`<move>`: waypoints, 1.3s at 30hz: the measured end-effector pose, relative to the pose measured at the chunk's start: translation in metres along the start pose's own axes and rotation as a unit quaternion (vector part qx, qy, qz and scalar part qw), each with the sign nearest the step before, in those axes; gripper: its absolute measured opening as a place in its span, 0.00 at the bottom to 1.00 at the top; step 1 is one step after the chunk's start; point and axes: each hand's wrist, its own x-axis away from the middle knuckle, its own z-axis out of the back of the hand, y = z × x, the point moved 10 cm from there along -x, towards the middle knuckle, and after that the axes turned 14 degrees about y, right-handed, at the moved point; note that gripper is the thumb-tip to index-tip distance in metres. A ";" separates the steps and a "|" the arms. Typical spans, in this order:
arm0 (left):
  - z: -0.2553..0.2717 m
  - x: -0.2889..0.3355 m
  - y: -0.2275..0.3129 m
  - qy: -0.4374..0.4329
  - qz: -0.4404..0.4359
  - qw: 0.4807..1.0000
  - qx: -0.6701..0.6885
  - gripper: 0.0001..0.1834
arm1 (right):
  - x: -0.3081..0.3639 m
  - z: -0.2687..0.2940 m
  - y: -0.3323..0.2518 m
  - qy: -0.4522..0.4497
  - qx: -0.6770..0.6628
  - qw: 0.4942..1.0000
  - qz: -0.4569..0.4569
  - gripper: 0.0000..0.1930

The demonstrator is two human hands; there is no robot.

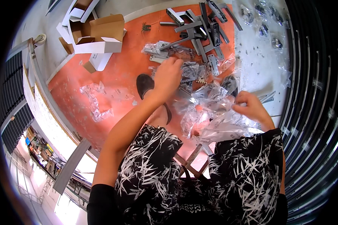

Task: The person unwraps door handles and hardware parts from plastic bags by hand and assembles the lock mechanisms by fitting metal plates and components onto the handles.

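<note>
My left hand reaches forward over a pile of clear plastic bags and small metal parts on the floor. Its fingers are bent down and close together, and the back of the hand hides what is under them. Just past them lies a grey metal plate with bagged parts around it. My right hand is at the pile's right side, thumb and fingers curled together beside crumpled plastic; whatever is in them, if anything, is too hidden to name. A grey plate with slots lies beyond the pile.
Grey and black door handles are heaped at the far side. An opened white cardboard box stands far left. Loose plastic wrap lies on the orange floor. Long dark profiles line the right; bagged black parts lie beside them.
</note>
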 end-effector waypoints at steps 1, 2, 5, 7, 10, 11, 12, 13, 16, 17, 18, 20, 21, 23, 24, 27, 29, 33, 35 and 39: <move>-0.002 -0.008 0.018 0.013 -0.082 0.997 -0.005 0.27 | 0.004 -0.007 -0.021 -0.003 0.024 0.997 0.077 0.15; -0.007 -0.008 0.038 0.021 -0.165 0.986 -0.011 0.30 | 0.005 -0.018 -0.022 -0.007 -0.009 0.996 0.090 0.16; -0.036 0.006 0.044 -0.008 -0.219 0.970 -0.107 0.33 | 0.005 -0.056 -0.045 -0.065 0.031 0.971 0.227 0.13; -0.034 0.003 0.039 0.001 -0.220 0.972 -0.078 0.30 | 0.004 -0.075 -0.041 -0.112 0.020 0.979 0.168 0.12; -0.020 -0.010 0.019 -0.011 -0.163 0.986 0.018 0.19 | 0.002 -0.088 -0.036 -0.150 -0.029 0.981 0.118 0.13; -0.014 -0.012 0.017 -0.013 -0.164 0.986 0.016 0.19 | 0.000 -0.087 -0.040 -0.142 -0.064 0.979 0.128 0.14; -0.003 -0.014 0.012 0.001 -0.137 0.986 0.090 0.17 | -0.001 -0.089 -0.041 -0.142 -0.066 0.979 0.128 0.14; 0.009 -0.019 0.010 0.018 -0.109 0.980 0.163 0.14 | -0.009 -0.081 -0.039 -0.092 -0.036 0.988 0.119 0.15; 0.015 -0.024 0.018 -0.040 0.059 0.942 0.329 0.08 | -0.015 -0.039 -0.056 0.031 0.055 0.992 0.111 0.19; 0.011 -0.017 0.010 -0.074 0.149 0.895 0.415 0.08 | -0.018 -0.023 -0.073 0.090 0.108 0.982 0.130 0.22; 0.013 -0.011 0.012 -0.075 0.149 0.884 0.437 0.09 | -0.019 -0.022 -0.085 0.089 0.105 0.982 0.131 0.22; 0.015 -0.002 0.021 -0.087 0.193 0.865 0.454 0.11 | -0.015 -0.008 -0.125 0.173 0.114 0.952 0.227 0.24; 0.012 0.001 0.024 -0.103 0.207 0.855 0.465 0.11 | -0.019 -0.013 -0.133 0.172 0.114 0.952 0.227 0.24; 0.003 0.007 0.026 -0.118 0.206 0.858 0.455 0.11 | -0.020 -0.013 -0.163 0.228 0.114 0.915 0.312 0.23; -0.003 0.010 0.029 -0.134 0.202 0.861 0.448 0.12 | -0.022 -0.011 -0.167 0.264 0.099 0.894 0.348 0.20; -0.003 0.006 0.028 -0.116 0.217 0.825 0.508 0.11 | -0.051 -0.022 -0.143 0.203 0.099 0.937 0.266 0.16; -0.001 0.004 0.026 -0.121 0.221 0.822 0.511 0.11 | -0.054 -0.020 -0.142 0.193 0.048 0.953 0.230 0.14; -0.001 -0.001 0.030 -0.123 0.189 0.849 0.478 0.10 | -0.060 -0.023 -0.139 0.158 0.072 0.965 0.195 0.16; 0.001 -0.007 0.034 -0.121 0.161 0.861 0.467 0.10 | -0.062 -0.024 -0.141 0.156 0.138 0.956 0.205 0.17; 0.003 -0.014 0.044 -0.126 0.084 0.904 0.399 0.12 | -0.063 -0.032 -0.152 0.157 0.212 0.923 0.281 0.15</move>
